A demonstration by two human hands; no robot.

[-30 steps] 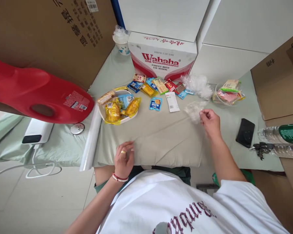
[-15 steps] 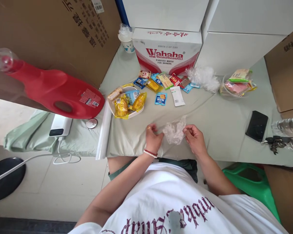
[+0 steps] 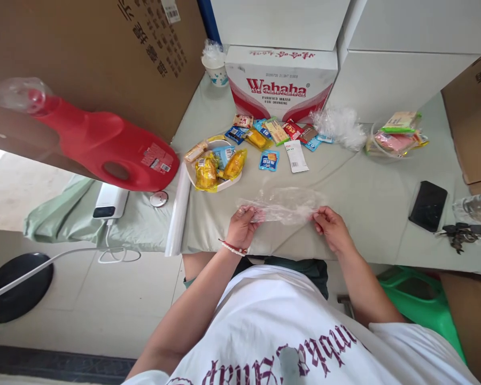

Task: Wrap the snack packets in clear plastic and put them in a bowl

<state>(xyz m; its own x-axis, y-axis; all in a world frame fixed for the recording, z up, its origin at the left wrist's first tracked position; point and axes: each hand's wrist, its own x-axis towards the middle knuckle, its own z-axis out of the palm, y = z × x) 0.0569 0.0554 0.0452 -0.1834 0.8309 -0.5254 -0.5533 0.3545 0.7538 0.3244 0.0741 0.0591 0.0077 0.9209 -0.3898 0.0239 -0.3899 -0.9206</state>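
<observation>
A thin piece of clear plastic (image 3: 286, 207) stretches between the person's two hands, over the near edge of the table (image 3: 361, 198); whether it touches the surface I can't tell. The left hand (image 3: 242, 227), a beaded bracelet at its wrist, pinches one end between thumb and fingers, and the right hand (image 3: 332, 227) pinches the other.

Just past the plastic lie a small blue packet (image 3: 269, 160) and a white packet (image 3: 295, 156). To the left of these, a white dish (image 3: 227, 186) holds yellow-wrapped snacks, with a pale roll (image 3: 178, 211) and a big red jug (image 3: 120, 152) further over. More packets lie along the foot of the Wahaha box (image 3: 280, 83), beside crumpled clear plastic (image 3: 339, 128). Over on the right I see a clear bowl (image 3: 371, 145) piled with packets and, nearer, a black phone (image 3: 428, 206).
</observation>
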